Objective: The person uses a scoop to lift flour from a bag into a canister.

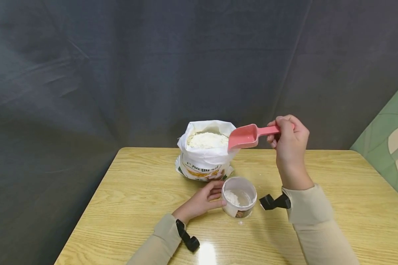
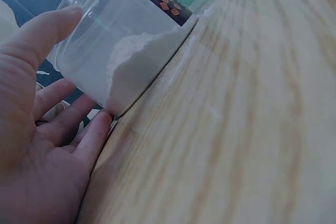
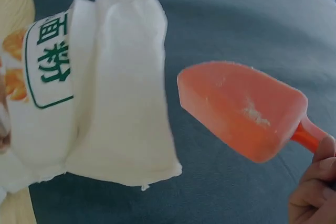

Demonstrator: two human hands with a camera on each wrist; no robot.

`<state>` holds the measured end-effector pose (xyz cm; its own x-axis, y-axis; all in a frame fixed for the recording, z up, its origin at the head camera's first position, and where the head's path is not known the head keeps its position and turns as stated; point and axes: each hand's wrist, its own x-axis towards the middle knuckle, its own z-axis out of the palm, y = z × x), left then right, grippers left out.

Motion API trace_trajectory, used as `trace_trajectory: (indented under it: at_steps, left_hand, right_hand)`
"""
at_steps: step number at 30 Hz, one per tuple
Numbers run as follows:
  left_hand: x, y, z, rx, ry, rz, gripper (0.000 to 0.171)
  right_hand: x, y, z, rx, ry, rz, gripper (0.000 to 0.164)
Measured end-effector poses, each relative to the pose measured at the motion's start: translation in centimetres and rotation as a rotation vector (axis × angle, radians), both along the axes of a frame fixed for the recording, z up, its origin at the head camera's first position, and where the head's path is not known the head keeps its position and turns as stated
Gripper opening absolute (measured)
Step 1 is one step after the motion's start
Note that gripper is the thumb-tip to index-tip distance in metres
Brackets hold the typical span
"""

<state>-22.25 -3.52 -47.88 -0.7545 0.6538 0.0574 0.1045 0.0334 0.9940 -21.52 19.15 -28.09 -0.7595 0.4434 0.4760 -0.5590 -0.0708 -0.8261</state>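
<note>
My right hand (image 1: 292, 147) grips the handle of a pink scoop (image 1: 243, 137), raised beside the flour bag's mouth. Only a few white specks show inside the scoop; in the right wrist view flour dust marks its outside. The white flour bag (image 1: 203, 156), its top folded outward, stands full of flour (image 1: 208, 140). In front of it is a clear plastic jar (image 1: 230, 209), upright and lidless, with a heap of flour (image 2: 139, 61) at one side. My left hand (image 1: 202, 200) touches the jar's left side with fingers and thumb fairly straight.
All this stands on a light wooden table (image 1: 136, 191). A dark cloth (image 1: 152, 73) hangs behind it, and a green patterned surface (image 1: 394, 140) shows at far right. Small flour specks lie by the jar. Black straps (image 1: 187, 235) are on both wrists.
</note>
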Motion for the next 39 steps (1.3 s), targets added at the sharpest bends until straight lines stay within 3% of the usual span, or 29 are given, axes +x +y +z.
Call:
trace_trajectory:
  at_steps: [8, 19, 29, 39]
  left_hand:
    - [0.1, 0.1, 0.0, 0.001, -0.001, 0.0, 0.063]
    - [0.2, 0.3, -0.2, 0.009, 0.011, 0.001, 0.062]
    - [0.3, 0.7, -0.1, 0.003, -0.01, -0.014, 0.062]
    - [0.1, 0.8, -0.1, 0.017, 0.039, -0.027, 0.062]
  right_hand:
    - [-1.5, -0.7, -0.4, 0.362, -0.086, -0.128, 0.031]
    - [-3.3, -2.5, -1.5, 0.719, -0.072, -0.198, 0.034]
    - [-3.8, -3.6, -1.5, 0.772, -0.147, -0.123, 0.031]
    - [-4.5, -4.5, -1.4, 0.774, -0.281, -0.013, 0.03]
